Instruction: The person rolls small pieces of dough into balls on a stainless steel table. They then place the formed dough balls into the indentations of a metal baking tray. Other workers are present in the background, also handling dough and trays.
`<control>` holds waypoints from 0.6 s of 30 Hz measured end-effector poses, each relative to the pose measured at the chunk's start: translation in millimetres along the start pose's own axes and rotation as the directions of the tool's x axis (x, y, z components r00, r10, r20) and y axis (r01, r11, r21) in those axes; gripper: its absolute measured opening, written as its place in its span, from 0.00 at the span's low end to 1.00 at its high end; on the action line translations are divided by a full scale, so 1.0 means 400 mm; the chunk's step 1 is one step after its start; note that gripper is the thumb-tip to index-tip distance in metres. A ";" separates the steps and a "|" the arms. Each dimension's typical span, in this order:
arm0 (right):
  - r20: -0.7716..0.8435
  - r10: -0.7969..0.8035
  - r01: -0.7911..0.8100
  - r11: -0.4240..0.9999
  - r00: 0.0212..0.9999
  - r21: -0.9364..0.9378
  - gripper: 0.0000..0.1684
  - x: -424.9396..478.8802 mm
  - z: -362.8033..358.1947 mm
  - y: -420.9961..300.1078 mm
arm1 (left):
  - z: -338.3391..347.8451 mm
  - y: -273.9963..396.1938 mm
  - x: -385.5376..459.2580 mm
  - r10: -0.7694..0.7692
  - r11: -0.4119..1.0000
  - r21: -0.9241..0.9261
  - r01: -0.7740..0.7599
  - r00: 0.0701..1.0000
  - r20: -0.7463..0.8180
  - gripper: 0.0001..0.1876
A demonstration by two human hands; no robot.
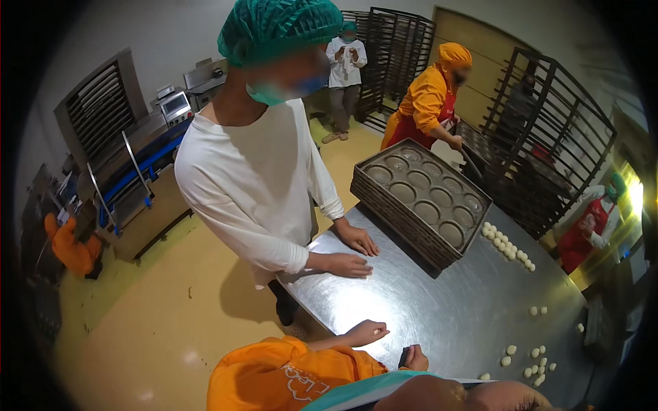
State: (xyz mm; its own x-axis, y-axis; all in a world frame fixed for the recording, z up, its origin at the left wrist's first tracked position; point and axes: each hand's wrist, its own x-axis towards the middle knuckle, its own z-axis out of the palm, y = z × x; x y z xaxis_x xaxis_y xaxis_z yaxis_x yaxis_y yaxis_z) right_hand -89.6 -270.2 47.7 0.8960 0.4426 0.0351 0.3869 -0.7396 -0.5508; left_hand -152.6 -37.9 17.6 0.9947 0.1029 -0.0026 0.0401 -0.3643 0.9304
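Observation:
My left hand (366,334) is over the near edge of a steel worktable (437,308), its fingers curled in. A pale spot shows at its fingertips, too small to name. To its right, my right hand (417,358) is closed around a small dark object (404,355), partly hidden by the fingers. Small pale dough balls (534,369) lie scattered to the right of my hands. Farther along the table, more dough balls (506,247) form a close double row. Across from me, a co-worker's two hands (354,239) rest on the tabletop.
A stack of round-cup baking pans (419,198) stands at the table's far side. Beside me is a co-worker in a white shirt (247,169). Behind the pans, a person in orange (424,100) handles a pan near a rack (555,128). A conveyor machine (139,180) stands left.

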 end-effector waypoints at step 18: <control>-0.195 -0.165 0.107 0.954 0.967 -0.280 0.31 0.029 -0.019 0.201 | -0.123 -0.060 0.023 0.099 0.646 0.720 -0.256 0.962 0.253 0.37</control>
State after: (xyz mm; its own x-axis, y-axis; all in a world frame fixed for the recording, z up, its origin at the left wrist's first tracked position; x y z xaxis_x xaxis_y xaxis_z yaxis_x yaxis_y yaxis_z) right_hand -46.4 -328.5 10.1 0.8448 0.4514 0.2873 0.5257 -0.8005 -0.2878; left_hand -149.3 17.4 13.3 0.9852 -0.1715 -0.0027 -0.1605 -0.9275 0.3376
